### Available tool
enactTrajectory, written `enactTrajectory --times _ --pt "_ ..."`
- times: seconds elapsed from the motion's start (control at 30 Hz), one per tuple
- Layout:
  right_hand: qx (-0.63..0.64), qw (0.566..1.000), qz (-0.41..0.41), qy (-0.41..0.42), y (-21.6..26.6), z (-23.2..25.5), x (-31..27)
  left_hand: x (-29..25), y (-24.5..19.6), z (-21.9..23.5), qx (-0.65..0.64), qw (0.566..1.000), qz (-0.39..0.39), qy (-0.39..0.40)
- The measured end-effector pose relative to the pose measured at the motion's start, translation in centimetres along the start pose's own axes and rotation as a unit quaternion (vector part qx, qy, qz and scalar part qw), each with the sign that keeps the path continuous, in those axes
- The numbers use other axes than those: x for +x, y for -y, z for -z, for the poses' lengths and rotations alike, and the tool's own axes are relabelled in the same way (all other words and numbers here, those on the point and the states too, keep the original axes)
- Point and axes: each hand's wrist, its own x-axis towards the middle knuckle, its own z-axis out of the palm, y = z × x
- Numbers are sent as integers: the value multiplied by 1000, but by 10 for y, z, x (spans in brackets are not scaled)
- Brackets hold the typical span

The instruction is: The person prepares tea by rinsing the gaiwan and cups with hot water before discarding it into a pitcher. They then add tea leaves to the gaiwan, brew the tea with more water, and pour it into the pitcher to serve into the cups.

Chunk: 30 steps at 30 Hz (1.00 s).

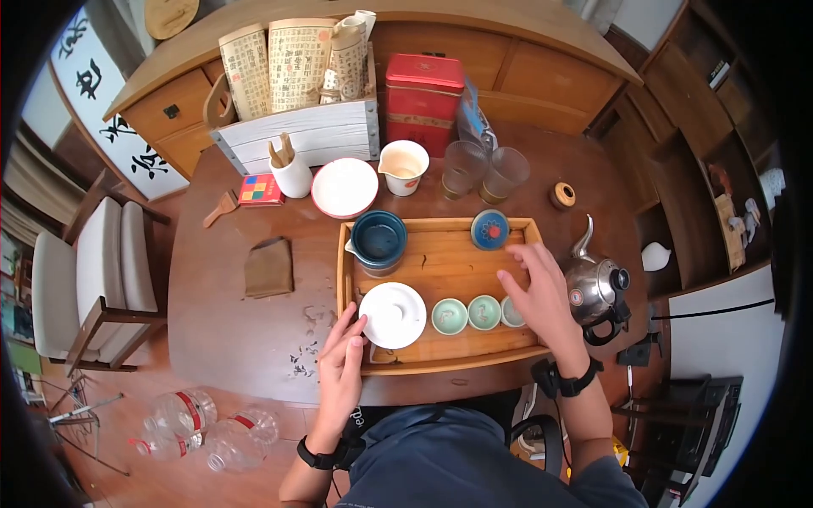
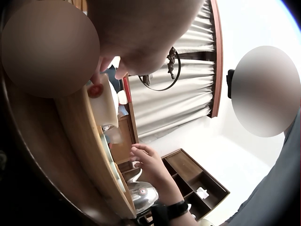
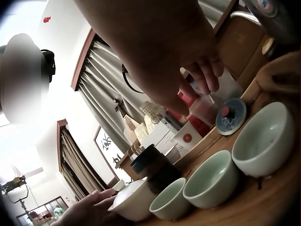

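Note:
On the wooden tray (image 1: 449,366), a white lidded bowl (image 1: 394,315) stands at the front left. My left hand (image 1: 340,372) is at its left side, fingertips at the rim, not curled round it. My right hand (image 1: 546,296) hovers over the tray's right side, fingers apart and holding nothing. Beneath and beside it three small green cups (image 3: 210,180) stand in a row, the rightmost partly covered by the hand in the head view. A blue lid (image 1: 489,229) with a red knob lies at the back right; a dark blue pitcher (image 1: 378,240) stands at the back left.
A steel kettle (image 1: 593,292) stands right of the tray. Behind are a white pitcher (image 1: 404,168), a white dish (image 1: 345,188), two glasses (image 1: 505,175) and a red tin (image 1: 424,106). A folded brown cloth (image 1: 269,268) and scattered dark leaves (image 1: 302,362) lie to the left.

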Motion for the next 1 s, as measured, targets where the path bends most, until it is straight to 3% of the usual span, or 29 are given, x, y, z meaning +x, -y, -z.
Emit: enactTrajectory --times 0.43,0.73,0.83,0.93,1.0 --pt "-67 991 7 118 -43 -36 67 -1 6 2 -17 999 -29 6" --pt "-93 988 30 120 -47 -37 75 0 7 5 -37 999 -23 14" --pt "14 989 -74 129 -22 -24 80 0 5 6 -58 998 -12 22" --pt "191 966 -85 152 11 -13 87 1 8 6 -81 996 -8 24" --pt "200 965 -48 166 47 -7 91 2 15 9 -83 996 -9 32"
